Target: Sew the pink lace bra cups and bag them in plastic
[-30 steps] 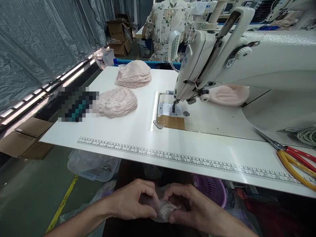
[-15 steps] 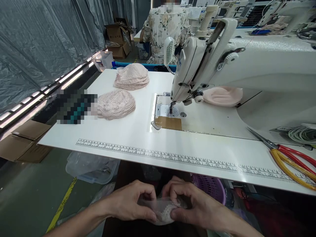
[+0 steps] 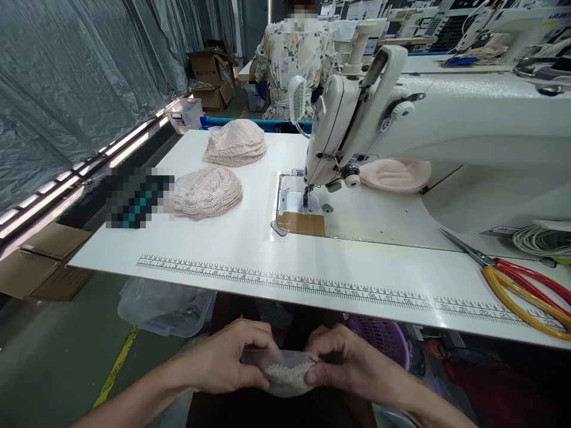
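Note:
Below the table's front edge, over my lap, a small clear plastic bag [image 3: 289,389] with many tiny whitish pieces in it hangs between my hands. My left hand [image 3: 236,359] pinches its left side, with fingers curled at the bag's mouth. My right hand [image 3: 343,365] grips the right side, thumb pressed on the front. The pieces look like beads or small trims; they are too small to name. On the table lie a stack of pale pink lace pieces [image 3: 209,193] and a second stack of pink fabric pieces [image 3: 235,142] behind it.
A white sewing machine [image 3: 334,125] stands on the white table [image 3: 223,238], a folded pink piece [image 3: 397,175] under its arm. Scissors [image 3: 513,279] lie at the right. Below are a purple basket [image 3: 379,339] and a clear plastic bin [image 3: 165,309]. A person [image 3: 294,59] sits ahead.
Both hands have drawn slightly apart, spreading the bag's mouth wider, and the whitish pieces inside show more plainly. The camera view has shifted a little.

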`<state>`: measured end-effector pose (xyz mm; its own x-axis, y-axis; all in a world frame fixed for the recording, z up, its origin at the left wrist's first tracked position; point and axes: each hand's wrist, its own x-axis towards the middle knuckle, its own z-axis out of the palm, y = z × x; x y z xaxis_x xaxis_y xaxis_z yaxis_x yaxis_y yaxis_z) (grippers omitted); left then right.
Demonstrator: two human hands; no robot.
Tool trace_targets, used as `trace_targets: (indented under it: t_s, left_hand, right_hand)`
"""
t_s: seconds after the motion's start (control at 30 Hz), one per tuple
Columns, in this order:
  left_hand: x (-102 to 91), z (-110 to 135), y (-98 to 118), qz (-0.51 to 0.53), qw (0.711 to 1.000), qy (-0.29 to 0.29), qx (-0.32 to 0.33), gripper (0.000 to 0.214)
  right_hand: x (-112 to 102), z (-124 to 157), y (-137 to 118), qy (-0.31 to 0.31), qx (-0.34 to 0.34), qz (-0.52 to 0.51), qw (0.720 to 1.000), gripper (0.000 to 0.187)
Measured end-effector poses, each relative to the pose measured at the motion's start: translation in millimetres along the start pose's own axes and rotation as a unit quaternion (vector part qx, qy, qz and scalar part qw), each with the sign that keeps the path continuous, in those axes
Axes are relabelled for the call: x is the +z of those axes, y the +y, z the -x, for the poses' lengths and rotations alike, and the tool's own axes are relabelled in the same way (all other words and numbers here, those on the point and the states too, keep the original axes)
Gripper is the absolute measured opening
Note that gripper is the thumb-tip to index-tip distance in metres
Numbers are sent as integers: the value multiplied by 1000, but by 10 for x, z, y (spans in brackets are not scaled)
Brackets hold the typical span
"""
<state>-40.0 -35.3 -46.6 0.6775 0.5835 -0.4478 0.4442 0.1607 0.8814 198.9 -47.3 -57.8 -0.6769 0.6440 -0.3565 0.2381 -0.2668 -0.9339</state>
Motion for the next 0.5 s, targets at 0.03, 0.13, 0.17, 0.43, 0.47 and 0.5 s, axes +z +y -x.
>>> trace_targets:
  t_s: [0.03,0.13,0.17,0.43,0.47,0.5]
  left_hand:
    - [-8,0,-8,1,1000,-10,-2,14]
    - [-14,-12,-19,40,999,-30,-1,25]
    - [-11,-18,-15,59,998,-27,3,24]
    - [8,-21,24,124,990,-12,-63,12]
    - [6,-18,21,127,990,-9,-66,12]
    - [2,-15,17,131,989,-9,-66,12]
  right_hand:
    - [-9,7,16,-1,-1,-14,1000,31]
    - [-36,33,40,3,0,-38,999,29]
    - [-44,43,39,5,0,-39,999,27]
    - [-96,118,33,12,27,-32,999,23]
    - [-100,120,38,10,30,-33,999,24]
    - [-102,119,42,7,32,-35,999,24]
